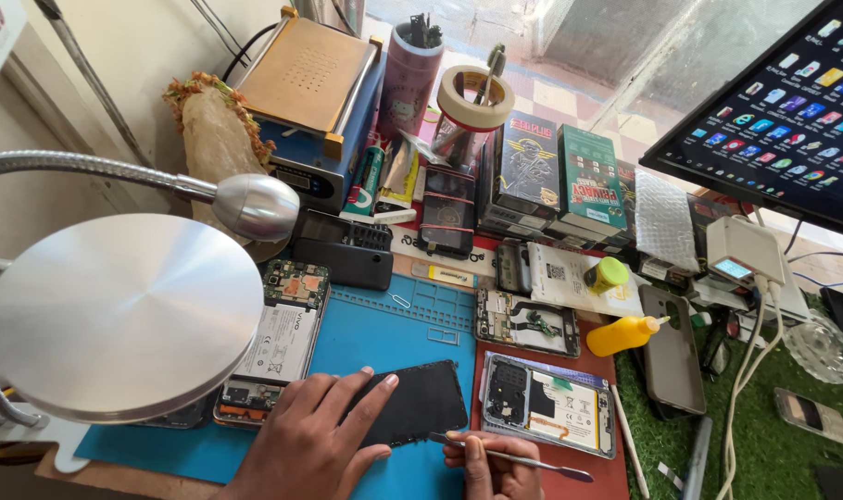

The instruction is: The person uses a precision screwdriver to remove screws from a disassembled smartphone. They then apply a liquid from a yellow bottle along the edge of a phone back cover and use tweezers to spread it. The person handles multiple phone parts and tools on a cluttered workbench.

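Note:
My left hand (315,443) lies flat on a black phone screen (420,400) that rests on the blue work mat (384,333), fingers spread over its left half. My right hand (496,468) grips a thin metal pry tool (523,457), whose near tip touches the phone's lower right edge. Just right of it lies an opened phone (547,403) showing its white battery. Another opened phone with a white battery (278,343) lies left of my hand.
A round silver lamp head (120,315) hangs over the left. A yellow squeeze bottle (623,334), a further opened phone (528,322), a grey phone cover (672,356), stacked boxes (556,176), a tape roll (475,95), a heating plate machine (310,93) and a monitor (783,102) surround the mat.

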